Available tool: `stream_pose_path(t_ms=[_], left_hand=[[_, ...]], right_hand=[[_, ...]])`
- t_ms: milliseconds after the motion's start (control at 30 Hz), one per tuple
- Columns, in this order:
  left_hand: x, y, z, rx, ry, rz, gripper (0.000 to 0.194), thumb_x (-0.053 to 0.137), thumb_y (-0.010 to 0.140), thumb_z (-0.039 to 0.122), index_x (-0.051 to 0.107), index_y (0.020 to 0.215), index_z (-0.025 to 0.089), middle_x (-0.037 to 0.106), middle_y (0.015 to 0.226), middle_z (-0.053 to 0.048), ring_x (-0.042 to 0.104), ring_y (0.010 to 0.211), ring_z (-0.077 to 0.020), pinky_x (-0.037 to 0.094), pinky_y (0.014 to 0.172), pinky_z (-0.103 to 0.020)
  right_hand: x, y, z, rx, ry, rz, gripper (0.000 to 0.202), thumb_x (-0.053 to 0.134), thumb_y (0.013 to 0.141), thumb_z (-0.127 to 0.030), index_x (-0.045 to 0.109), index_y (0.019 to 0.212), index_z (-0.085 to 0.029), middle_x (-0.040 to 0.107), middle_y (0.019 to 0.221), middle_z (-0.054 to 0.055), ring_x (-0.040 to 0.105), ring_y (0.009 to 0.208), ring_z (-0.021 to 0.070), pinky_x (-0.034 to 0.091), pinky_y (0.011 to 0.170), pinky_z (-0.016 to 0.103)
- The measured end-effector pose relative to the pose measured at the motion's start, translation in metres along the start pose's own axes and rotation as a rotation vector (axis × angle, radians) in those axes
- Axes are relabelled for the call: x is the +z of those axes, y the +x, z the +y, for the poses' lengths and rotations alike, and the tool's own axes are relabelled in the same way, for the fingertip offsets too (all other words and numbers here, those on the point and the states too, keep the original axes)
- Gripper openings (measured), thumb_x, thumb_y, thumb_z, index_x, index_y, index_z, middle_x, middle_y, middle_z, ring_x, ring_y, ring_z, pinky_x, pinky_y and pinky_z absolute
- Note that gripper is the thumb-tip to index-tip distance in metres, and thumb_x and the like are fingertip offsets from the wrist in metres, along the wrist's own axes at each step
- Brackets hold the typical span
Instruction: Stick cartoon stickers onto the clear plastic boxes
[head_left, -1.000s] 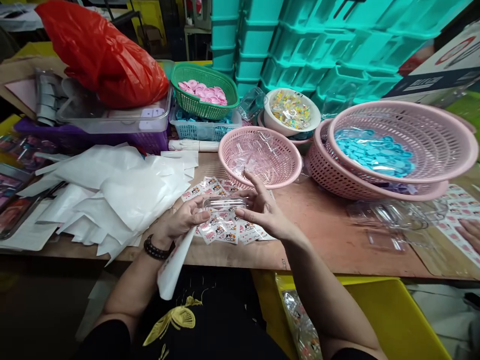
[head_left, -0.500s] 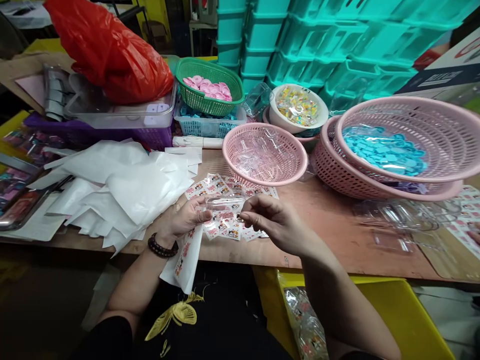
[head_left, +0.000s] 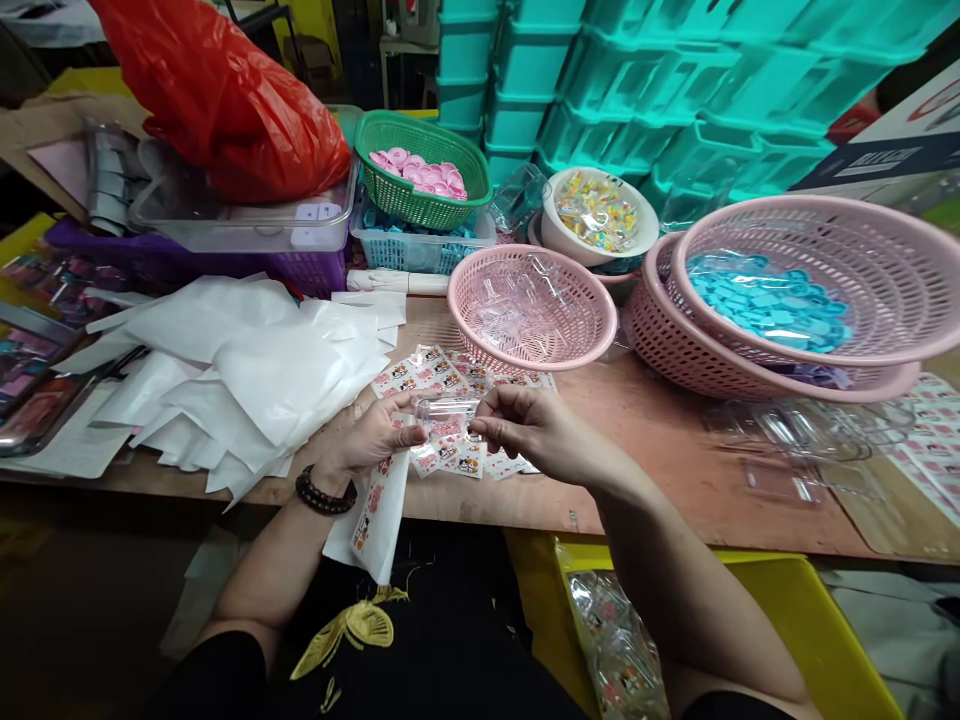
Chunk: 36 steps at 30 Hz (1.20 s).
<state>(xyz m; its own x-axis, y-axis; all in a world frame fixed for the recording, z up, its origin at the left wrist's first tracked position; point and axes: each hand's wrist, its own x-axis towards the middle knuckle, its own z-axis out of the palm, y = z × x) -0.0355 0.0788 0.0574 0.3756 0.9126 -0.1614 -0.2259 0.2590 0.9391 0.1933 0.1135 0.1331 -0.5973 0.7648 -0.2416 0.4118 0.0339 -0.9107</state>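
Note:
Near the table's front edge, my left hand [head_left: 379, 432] is closed on a small clear plastic case [head_left: 448, 410]. A sticker strip on white backing [head_left: 379, 515] hangs beneath that hand. My right hand [head_left: 521, 425] has thumb and forefinger pinched at the right end of the case; what is between the fingertips is too small to tell. Behind and below the case lie sticker sheets [head_left: 431, 372] with cat pictures and red print. Just beyond them sits a pink basket [head_left: 532, 350] with clear plastic pieces.
White backing paper [head_left: 262, 370] is heaped at the left. Behind stand a green basket [head_left: 420, 205] of pink pieces, a white bowl [head_left: 592, 250] and teal bins [head_left: 622, 80]. Large pink baskets [head_left: 900, 260] and clear cases [head_left: 810, 430] are at the right.
My right hand has moved slightly left, closer to my left hand, and its fingertips now meet the right end of the clear case. A hand at the far right edge has left the view.

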Motion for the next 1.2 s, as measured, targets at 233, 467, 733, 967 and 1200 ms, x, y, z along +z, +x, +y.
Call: stream_pose_path(t_ms=[233, 467, 733, 967, 1200], left_hand=[[-0.003, 0.000, -0.006, 0.014, -0.009, -0.001, 0.091, 0.089, 0.058, 0.061, 0.065, 0.132, 0.014, 0.074, 0.116, -0.017, 0.071, 0.098, -0.0259, 0.051, 0.091, -0.035], [-0.006, 0.000, -0.009, 0.008, -0.004, 0.027, 0.087, 0.090, 0.059, 0.058, 0.066, 0.131, 0.014, 0.074, 0.116, -0.016, 0.069, 0.103, -0.0258, 0.050, 0.095, -0.035], [-0.002, -0.001, -0.010, 0.044, 0.042, 0.115, 0.077, 0.091, 0.064, 0.048, 0.067, 0.128, 0.012, 0.072, 0.120, -0.017, 0.066, 0.114, -0.0299, 0.053, 0.093, -0.035], [0.003, -0.003, -0.007, 0.095, 0.092, 0.081, 0.070, 0.086, 0.068, 0.048, 0.067, 0.126, 0.014, 0.072, 0.121, -0.017, 0.067, 0.113, -0.0297, 0.052, 0.098, -0.038], [0.014, 0.004, -0.006, 0.132, 0.164, 0.230, 0.065, 0.082, 0.072, 0.053, 0.067, 0.123, 0.017, 0.077, 0.098, -0.012, 0.071, 0.092, -0.0223, 0.053, 0.083, -0.031]], right_hand=[[0.000, 0.002, 0.003, 0.001, -0.013, 0.013, 0.048, 0.068, 0.081, -0.064, 0.058, 0.075, -0.018, 0.056, 0.061, -0.002, 0.048, 0.054, 0.0095, 0.037, 0.050, 0.024], [0.001, 0.005, 0.006, 0.002, -0.041, 0.022, 0.042, 0.067, 0.084, -0.058, 0.058, 0.075, -0.019, 0.057, 0.060, -0.002, 0.049, 0.053, 0.0098, 0.037, 0.049, 0.024], [0.011, 0.002, 0.001, -0.041, -0.234, 0.127, 0.024, 0.063, 0.090, -0.034, 0.055, 0.072, -0.020, 0.058, 0.060, -0.002, 0.050, 0.053, 0.0111, 0.038, 0.053, 0.025], [0.021, 0.000, 0.010, -0.090, -0.520, 0.397, 0.076, 0.070, 0.078, -0.066, 0.052, 0.131, -0.013, 0.071, 0.104, 0.018, 0.069, 0.088, 0.0310, 0.056, 0.074, 0.044], [-0.021, -0.098, 0.055, 0.102, -0.352, 0.515, 0.061, 0.069, 0.075, -0.058, 0.055, 0.123, -0.024, 0.065, 0.125, 0.013, 0.064, 0.117, 0.0342, 0.054, 0.099, 0.053]])
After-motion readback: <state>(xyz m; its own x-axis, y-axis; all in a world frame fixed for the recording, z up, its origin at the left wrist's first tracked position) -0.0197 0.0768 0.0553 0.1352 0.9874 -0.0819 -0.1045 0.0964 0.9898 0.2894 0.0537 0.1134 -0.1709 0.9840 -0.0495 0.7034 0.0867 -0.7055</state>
